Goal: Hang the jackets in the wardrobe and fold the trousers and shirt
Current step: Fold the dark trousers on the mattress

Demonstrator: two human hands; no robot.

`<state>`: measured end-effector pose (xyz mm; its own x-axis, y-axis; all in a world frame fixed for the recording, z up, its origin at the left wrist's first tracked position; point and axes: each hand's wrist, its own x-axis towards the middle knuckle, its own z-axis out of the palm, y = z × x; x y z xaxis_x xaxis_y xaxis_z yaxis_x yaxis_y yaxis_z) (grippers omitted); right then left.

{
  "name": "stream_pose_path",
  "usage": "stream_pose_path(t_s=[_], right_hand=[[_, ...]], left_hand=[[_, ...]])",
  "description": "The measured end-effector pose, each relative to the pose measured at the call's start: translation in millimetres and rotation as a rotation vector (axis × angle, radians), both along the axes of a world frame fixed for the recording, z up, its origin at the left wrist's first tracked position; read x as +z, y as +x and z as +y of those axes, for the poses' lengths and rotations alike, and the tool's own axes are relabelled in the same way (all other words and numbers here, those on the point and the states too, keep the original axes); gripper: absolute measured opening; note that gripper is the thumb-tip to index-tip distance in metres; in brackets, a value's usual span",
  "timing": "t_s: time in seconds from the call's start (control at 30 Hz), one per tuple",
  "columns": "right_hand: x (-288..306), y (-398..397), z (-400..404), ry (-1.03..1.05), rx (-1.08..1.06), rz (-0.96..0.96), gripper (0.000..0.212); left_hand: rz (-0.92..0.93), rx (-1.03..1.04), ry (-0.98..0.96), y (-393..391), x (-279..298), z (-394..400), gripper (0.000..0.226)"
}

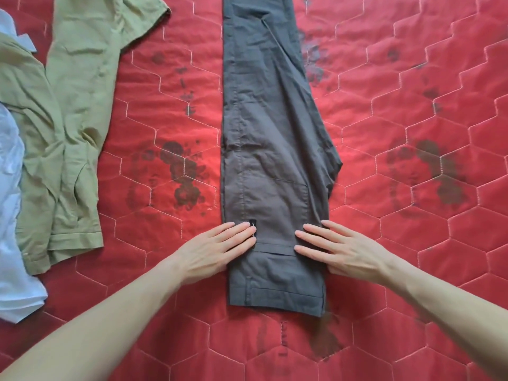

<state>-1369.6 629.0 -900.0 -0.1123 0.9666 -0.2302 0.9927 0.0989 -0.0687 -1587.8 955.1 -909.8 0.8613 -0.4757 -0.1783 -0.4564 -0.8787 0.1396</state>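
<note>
My left hand (220,247) and right hand (334,250), fingers straight, press flat on the grey trousers (270,149) near the waistband; cloth looks soft, light, so I would grip both waistband corners.

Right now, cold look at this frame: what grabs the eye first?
The long grey cotton trousers, folded leg on leg, run up the middle of the red hexagon-quilted bedspread. The left hand and right hand lie flat near the waistband end. An olive-green short-sleeved shirt sprawls at the left.
</note>
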Motion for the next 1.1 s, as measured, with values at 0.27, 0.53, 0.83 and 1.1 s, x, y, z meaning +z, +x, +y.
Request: stream_pose_path(t_s=[0.27, 0.53, 0.83, 1.1], right_hand=[[5, -20, 1, 0.119, -0.26, 0.263, 0.048], [28, -57, -10, 0.27, -0.761, 0.588, 0.03], [19, -89, 27, 0.361, -1.427, 0.938, 0.023], [2, -82, 53, 0.301, -1.658, 0.623, 0.027]], left_hand=[[0.08, 0.203, -0.221, -4, 16, -19, 0.064], [0.071, 0.68, -0.645, -32, 37, -43, 0.026], [0.093, 1.176, -0.646, -1, 31, -58, 0.022], [0.055, 1.278, -0.58, 23, 25, -61, 0.024]])
